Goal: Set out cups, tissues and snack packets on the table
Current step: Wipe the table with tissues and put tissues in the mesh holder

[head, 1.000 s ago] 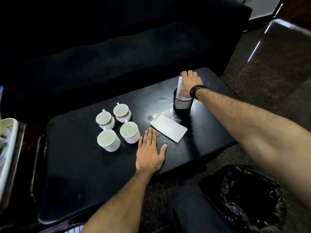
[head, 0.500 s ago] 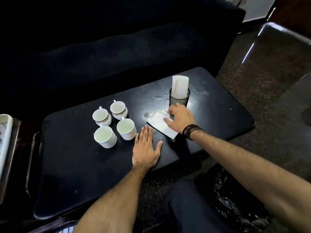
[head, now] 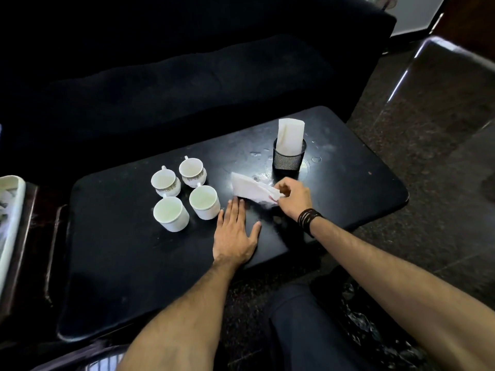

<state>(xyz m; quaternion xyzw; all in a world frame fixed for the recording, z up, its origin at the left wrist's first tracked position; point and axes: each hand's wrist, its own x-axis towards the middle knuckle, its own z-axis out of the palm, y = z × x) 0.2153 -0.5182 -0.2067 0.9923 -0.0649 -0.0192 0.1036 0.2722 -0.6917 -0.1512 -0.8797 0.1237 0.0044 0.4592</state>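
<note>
White tissue (head: pixel 250 190) now lifted off table (head: pixel 120 263), right hand (head: pixel 293 198) pinching.

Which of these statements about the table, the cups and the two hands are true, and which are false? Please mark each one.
1. Four white cups stand together on the black table. True.
2. The left hand holds a cup. False: it lies flat and open on the table, beside the cups.
3. The right hand grips a white tissue. True.
4. The mesh holder is empty. False: a folded tissue stands upright in it.
5. Snack packets lie on the table. False: none shows there.
</note>
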